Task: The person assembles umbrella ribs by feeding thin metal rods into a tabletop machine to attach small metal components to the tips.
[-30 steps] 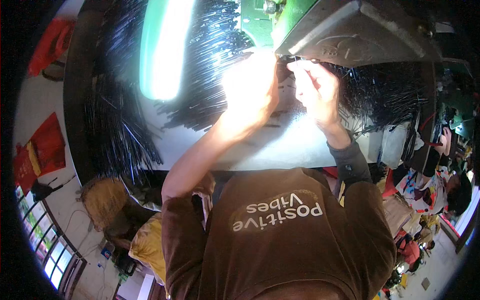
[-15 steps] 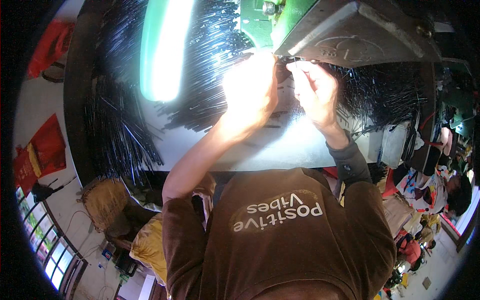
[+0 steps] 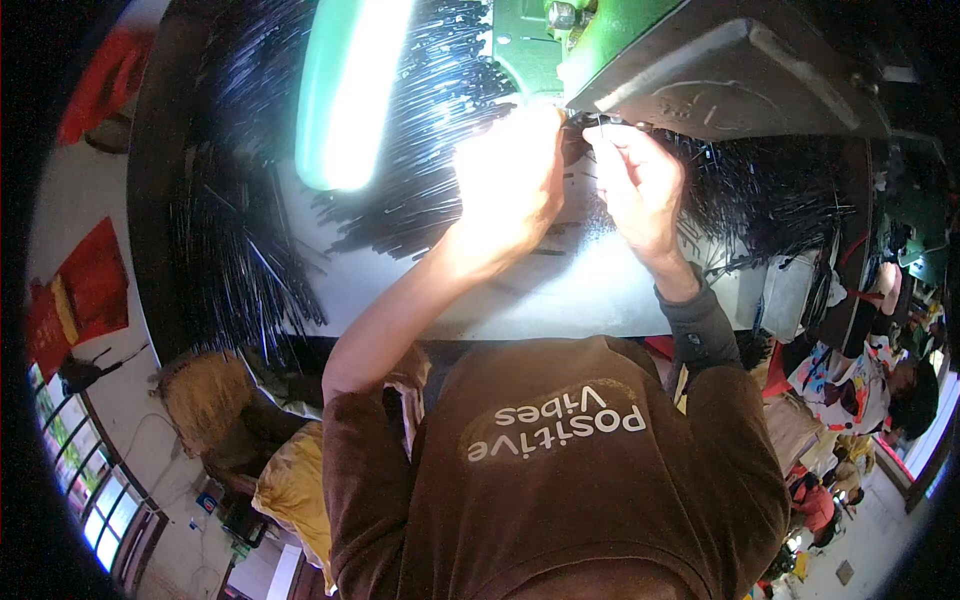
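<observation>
My left hand (image 3: 510, 185) is closed at the foot of a green machine (image 3: 530, 45). Glare washes out its fingers, and whatever they hold is hidden. Close by on the right, my right hand (image 3: 642, 190) pinches thumb against forefinger just under the machine's dark metal housing (image 3: 740, 90). A thin upright line shows at those fingertips; whether it is a held piece or part of the machine I cannot tell. Many slim, shiny black rods (image 3: 430, 170) lie fanned out beside my left hand. A further heap of black strands (image 3: 745, 195) is to the right of my right hand.
A bright tube lamp (image 3: 350, 90) with a green casing hangs over the rods. Another bundle of black rods (image 3: 240, 250) lies at the table's left side. The pale tabletop (image 3: 400, 300) runs along my front. Yellow cloth (image 3: 300, 485) is at lower left; people sit far right.
The view has shifted slightly, so the lamp and machine appear a little farther right. Both hands stay closed at the same spot by the machine.
</observation>
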Tool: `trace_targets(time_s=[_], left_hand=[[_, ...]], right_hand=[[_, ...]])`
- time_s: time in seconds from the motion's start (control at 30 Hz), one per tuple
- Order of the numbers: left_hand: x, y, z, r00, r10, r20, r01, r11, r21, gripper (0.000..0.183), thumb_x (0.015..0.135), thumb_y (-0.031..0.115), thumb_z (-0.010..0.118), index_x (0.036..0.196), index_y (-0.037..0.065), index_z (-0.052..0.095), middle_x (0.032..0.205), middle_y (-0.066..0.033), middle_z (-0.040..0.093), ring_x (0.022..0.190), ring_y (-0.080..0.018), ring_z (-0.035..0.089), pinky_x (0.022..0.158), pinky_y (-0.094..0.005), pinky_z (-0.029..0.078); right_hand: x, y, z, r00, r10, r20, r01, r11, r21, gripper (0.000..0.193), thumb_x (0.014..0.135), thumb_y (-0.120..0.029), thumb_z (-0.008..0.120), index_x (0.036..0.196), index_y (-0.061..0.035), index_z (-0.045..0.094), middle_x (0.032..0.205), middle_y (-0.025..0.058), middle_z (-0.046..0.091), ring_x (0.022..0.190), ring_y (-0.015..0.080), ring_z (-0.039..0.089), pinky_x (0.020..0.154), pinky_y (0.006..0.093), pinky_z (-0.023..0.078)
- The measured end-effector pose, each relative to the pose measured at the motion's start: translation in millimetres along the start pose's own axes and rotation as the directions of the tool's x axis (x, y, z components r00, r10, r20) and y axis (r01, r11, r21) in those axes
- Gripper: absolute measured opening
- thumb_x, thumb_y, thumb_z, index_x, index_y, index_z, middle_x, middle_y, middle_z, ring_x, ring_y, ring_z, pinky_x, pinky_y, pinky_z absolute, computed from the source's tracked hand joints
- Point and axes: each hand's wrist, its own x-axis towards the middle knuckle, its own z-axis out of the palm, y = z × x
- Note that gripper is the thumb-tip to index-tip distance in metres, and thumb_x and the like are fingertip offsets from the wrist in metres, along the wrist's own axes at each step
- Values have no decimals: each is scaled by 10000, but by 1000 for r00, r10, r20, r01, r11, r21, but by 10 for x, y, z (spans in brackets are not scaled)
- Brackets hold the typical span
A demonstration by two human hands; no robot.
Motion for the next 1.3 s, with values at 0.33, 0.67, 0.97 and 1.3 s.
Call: trace_targets(time_s=[0.33, 0.67, 0.97, 1.3], left_hand=[[16, -110, -357, 962, 129, 241, -159, 981, 109, 205, 803, 16, 587, 1008, 24, 590, 769, -106, 593, 649, -215, 593, 554, -303, 475], [-137, 185, -426, 950, -131, 283, 155, 986, -61, 158, 815, 11, 612, 972, 3, 597, 759, -143, 616, 605, -244, 604, 572, -306, 482], [-508, 446, -347, 770, -111, 628, 177, 983, -44, 211, 791, -1, 594, 997, 43, 586, 851, -154, 618, 721, -305, 632, 625, -367, 510], [-526, 374, -361, 912, -118, 393, 186, 973, -138, 224, 790, -34, 611, 1009, 7, 637, 851, -159, 647, 692, -249, 637, 636, -308, 509]], right_hand=[[70, -73, -180, 936, 251, 245, -273, 960, 57, 152, 911, -134, 545, 934, -36, 658, 594, -40, 497, 496, 14, 443, 423, 170, 340], [-68, -95, -458, 995, 63, 74, -60, 997, -48, 165, 898, -87, 555, 1004, 15, 632, 773, 56, 643, 572, 83, 581, 503, 203, 451], [-376, -99, -970, 967, 26, 255, 125, 821, -557, 143, 762, -38, 646, 904, -43, 656, 771, 76, 611, 600, 153, 612, 529, 267, 478], [-216, 74, -790, 928, -140, 345, 349, 652, -673, 58, 808, -114, 592, 850, -74, 591, 809, 91, 574, 638, 274, 610, 568, 368, 492]])
